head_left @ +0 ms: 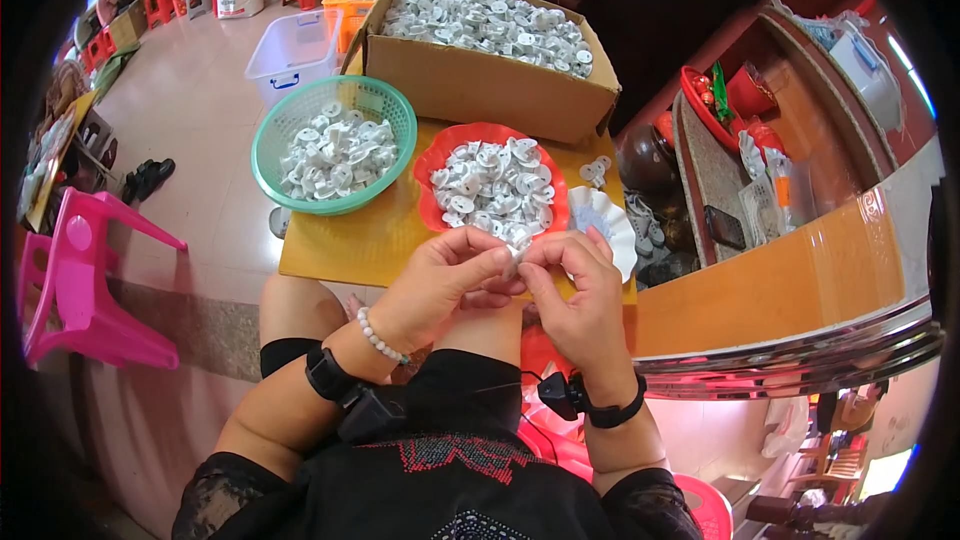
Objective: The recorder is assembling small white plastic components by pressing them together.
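Observation:
My left hand and my right hand meet above the near edge of the yellow table. Both are closed, fingertips pinching a small white plastic part between them; the fingers hide most of it. Just beyond, a red scalloped bowl holds a heap of similar white round-headed parts. To the right, partly behind my right hand, is a white scalloped dish with small pale bluish pieces too fine to make out. A green mesh basket with more white parts stands at the left.
An open cardboard box piled with white parts fills the table's far side. A few loose parts lie near its right corner. Left are a clear bin and a pink stool; right, a curved wooden counter.

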Motion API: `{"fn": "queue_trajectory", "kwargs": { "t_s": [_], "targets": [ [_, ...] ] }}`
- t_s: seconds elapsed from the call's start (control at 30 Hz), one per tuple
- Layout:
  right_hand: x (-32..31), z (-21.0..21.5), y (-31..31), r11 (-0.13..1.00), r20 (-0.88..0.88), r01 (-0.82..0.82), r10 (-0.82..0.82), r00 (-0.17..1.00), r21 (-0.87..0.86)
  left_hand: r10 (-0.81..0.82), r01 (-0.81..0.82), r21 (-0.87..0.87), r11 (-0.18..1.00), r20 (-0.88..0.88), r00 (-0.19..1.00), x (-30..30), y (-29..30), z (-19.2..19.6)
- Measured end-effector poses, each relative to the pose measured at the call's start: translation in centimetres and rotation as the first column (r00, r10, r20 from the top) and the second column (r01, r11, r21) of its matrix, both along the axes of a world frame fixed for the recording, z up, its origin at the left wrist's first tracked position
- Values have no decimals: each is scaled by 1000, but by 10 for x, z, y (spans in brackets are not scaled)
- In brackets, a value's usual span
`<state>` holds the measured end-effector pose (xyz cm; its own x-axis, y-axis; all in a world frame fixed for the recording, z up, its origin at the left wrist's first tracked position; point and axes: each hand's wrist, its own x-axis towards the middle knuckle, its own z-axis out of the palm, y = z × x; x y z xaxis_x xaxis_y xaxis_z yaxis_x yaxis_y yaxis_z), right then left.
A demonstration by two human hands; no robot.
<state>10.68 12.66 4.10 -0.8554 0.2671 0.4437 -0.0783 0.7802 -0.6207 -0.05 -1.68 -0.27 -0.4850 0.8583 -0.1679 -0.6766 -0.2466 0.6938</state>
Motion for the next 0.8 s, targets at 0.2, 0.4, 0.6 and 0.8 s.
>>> {"fn": "queue_trajectory", "kwargs": {
  "t_s": [0.2, 0.4, 0.6, 0.8],
  "targets": [
    [-6, -18, 50, 971, -72, 183, -196, 978, -157, 427, -468, 57, 882, -519, 741, -74, -20, 14],
    [10, -100, 144, 888, 339, 430, -459, 821, 163, 443, -784, 108, 611, -867, 226, -152, -51, -20],
    [7, -118, 139, 873, 429, 363, -478, 766, 326, 81, -672, 163, 722, -985, -152, -110, -11, -23],
    [5, -139, 147, 853, 362, 391, -506, 783, 346, -197, -463, -54, 885, -943, -268, -65, 41, -44]
  ]
}}
